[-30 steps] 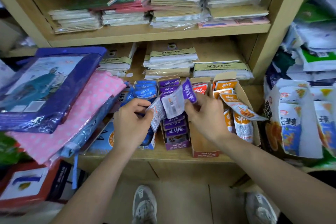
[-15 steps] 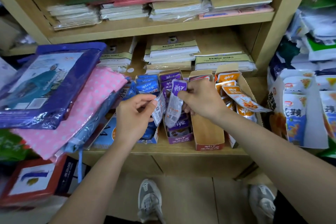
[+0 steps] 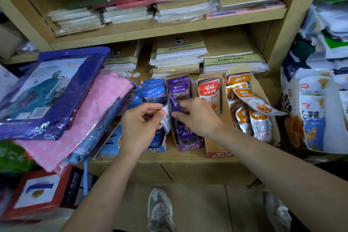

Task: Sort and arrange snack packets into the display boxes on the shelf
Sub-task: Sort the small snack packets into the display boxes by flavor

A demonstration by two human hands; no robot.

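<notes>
Starting at the left, a pink spotted bag [image 3: 90, 111] hangs over the edge of the shelf [image 3: 188, 157], just beside the blue box [image 3: 160, 148], where blue packets [image 3: 153, 92] stand at the back. The left hand [image 3: 140, 128] hovers over that box, with thumb and fingers pinching a white-backed packet [image 3: 166, 118] (its printed face is turned away, so I cannot tell its colour). Touching it on the right is a purple packet [image 3: 175, 103], tilted and partly down in the purple box [image 3: 190, 146]. The right hand [image 3: 197, 117] pinches it between thumb and fingertips. Further right, the red box [image 3: 219, 153] holds a red packet [image 3: 210, 90] at its far end. The orange box [image 3: 262, 88] is crowded with orange packets [image 3: 252, 100], one of them lying loose across the top.

The step in hand looks like slotting the purple packet among its own kind. The next move probably calls for pushing it down until it stands upright with the front facing out, then letting go. After that, the left hand's packet needs turning over to find its matching box.
</notes>
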